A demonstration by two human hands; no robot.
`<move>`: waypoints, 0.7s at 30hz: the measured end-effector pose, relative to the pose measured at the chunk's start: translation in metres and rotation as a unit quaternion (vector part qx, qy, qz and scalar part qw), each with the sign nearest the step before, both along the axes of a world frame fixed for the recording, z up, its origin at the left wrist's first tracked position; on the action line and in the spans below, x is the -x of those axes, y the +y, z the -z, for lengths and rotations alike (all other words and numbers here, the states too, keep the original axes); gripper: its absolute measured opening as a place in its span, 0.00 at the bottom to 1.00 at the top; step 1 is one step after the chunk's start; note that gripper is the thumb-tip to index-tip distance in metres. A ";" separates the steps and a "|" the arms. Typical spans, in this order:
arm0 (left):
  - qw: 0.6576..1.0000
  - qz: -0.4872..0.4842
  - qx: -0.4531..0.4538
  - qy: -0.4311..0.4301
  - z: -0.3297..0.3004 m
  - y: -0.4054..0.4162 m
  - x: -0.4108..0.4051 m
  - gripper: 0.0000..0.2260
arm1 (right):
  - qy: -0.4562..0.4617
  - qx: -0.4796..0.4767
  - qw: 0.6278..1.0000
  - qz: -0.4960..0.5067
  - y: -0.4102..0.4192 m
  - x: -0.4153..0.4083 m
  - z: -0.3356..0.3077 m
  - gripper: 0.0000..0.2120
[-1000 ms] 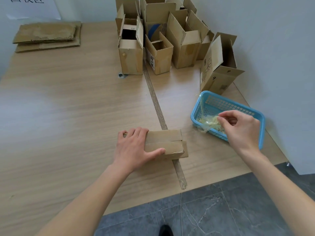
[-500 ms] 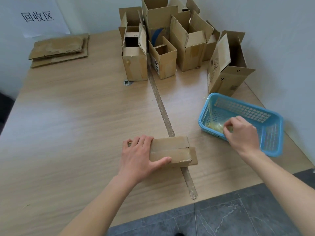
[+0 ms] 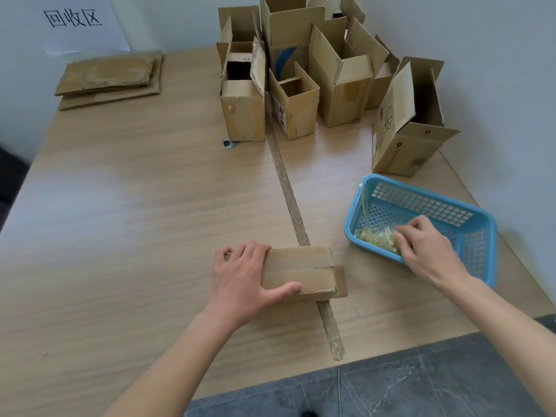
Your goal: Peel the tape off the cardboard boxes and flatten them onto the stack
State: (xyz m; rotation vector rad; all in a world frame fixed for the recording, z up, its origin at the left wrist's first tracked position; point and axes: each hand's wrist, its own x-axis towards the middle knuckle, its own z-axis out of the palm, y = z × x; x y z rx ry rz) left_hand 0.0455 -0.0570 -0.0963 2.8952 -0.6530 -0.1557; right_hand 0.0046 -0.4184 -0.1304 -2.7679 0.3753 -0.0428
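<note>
Box in hand: I see a small brown corrugated cardboard box, oblong and lying on its side on the pale wood-grain laminate table, a loose flap sticking out at its right end.
Left hand: my left hand lies over the box's left end, fingers curled over the far edge and thumb pressed along the near face, so it grips the box.
Right hand: my right hand reaches into the light blue perforated plastic basket, fingertips bent onto the crumpled wad of clear yellowish tape; I cannot tell whether it pinches the wad or only presses it.
Basket: one, rectangular with grid-holed walls, just right of the box and apart from it.
Upright boxes: a cluster of open brown cardboard boxes at the far right corner, flaps up (I count roughly seven, some hidden behind others).
Flattened stack: one pile of flat, rough-edged cardboard sheets at the far left corner, well apart from the held box.
Table seam: one strip of worn brown tape runs front to back, passing under the box.
Sign: one white paper sheet with black characters on the wall above the stack.
</note>
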 end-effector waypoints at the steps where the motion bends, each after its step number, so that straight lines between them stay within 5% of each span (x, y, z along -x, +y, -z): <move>1: 1.000 0.000 -0.001 0.002 0.000 0.000 0.000 0.38 | -0.034 0.003 0.999 0.009 0.002 0.000 -0.002 0.10; 9: 1.000 -0.002 0.001 0.004 -0.001 0.000 0.000 0.38 | -0.091 0.046 0.994 0.029 0.007 -0.005 -0.011 0.03; 21: 1.000 -0.001 -0.006 0.005 -0.003 0.001 0.001 0.39 | 0.042 -0.073 0.996 -0.023 0.007 0.005 -0.015 0.20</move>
